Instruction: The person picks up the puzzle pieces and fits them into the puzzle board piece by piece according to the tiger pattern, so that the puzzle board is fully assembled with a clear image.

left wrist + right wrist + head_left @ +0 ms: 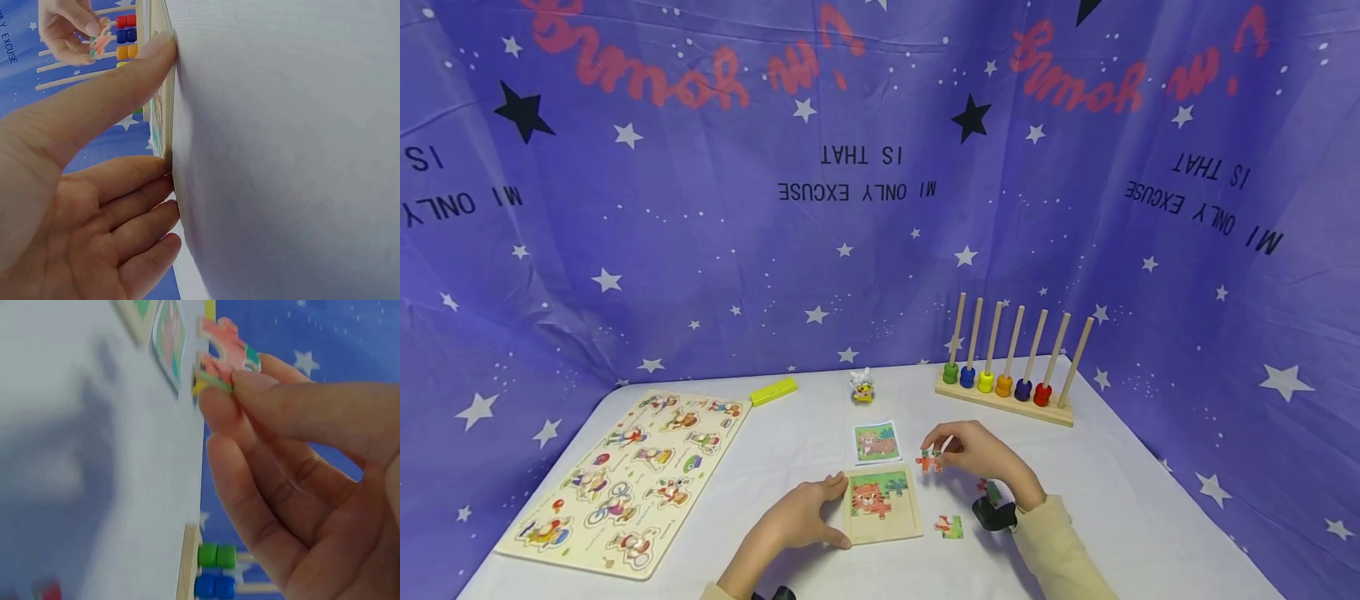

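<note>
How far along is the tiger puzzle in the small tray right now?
Partly done: the puzzle tray shows a tiger picture across its upper left, with bare wood on the right and bottom. In hand: the right hand pinches one puzzle piece above the table, while the left hand rests against the tray's edge. Left: that piece, plus a loose piece lying right of the tray.

I see bare hands, a pale cream-yellow sleeve [1060, 546] on my right arm, and a small black camera unit [995, 513] strapped at that wrist.
</note>
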`<state>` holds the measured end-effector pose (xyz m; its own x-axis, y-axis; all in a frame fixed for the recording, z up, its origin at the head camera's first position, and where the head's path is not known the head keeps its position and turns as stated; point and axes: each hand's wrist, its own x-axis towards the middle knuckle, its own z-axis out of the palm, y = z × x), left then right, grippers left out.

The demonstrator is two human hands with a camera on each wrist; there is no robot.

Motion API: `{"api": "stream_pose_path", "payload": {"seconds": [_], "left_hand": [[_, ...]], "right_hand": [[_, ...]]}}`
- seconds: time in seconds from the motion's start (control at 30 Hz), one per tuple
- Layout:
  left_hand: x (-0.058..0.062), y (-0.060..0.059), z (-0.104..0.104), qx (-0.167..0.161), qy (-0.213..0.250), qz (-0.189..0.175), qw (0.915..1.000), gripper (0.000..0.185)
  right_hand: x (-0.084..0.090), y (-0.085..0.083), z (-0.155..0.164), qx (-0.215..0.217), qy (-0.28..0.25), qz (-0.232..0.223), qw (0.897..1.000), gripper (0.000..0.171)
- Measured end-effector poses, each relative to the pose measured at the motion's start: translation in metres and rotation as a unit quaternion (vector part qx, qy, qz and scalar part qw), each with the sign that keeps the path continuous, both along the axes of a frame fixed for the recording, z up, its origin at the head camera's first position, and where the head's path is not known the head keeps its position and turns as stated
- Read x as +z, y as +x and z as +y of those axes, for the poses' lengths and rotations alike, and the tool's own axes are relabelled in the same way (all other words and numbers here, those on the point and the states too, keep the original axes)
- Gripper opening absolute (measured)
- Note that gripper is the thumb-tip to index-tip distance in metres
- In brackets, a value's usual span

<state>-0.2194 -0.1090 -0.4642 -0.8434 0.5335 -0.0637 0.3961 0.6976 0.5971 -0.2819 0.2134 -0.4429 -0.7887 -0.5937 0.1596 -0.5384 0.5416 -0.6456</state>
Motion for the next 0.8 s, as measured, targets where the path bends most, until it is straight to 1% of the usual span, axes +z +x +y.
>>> {"api": "stream_pose_path", "payload": {"seconds": [0.23,0.4,0.57,0.8], "left_hand": [[0.000,0.000,0.000,0.001,-0.001,0.003,1.0000,0.091],[0.000,0.000,0.000,0.002,0.000,0.001,1.0000,0.091],[0.001,0.000,0.000,0.003,0.001,-0.002,1.0000,0.091],[0.002,0.001,0.000,0.001,0.002,0.001,1.0000,0.090]], "right_hand": [[-0.001,0.008,-0.025,0.035,0.012,-0.010,0.999,0.027],[-0.006,0.012,-0.038,0.056,0.021,-0.014,0.998,0.026],[-0.011,0.013,-0.045,0.067,0.034,-0.019,0.997,0.024],[-0.018,0.014,-0.050,0.079,0.036,-0.030,0.996,0.022]]}}
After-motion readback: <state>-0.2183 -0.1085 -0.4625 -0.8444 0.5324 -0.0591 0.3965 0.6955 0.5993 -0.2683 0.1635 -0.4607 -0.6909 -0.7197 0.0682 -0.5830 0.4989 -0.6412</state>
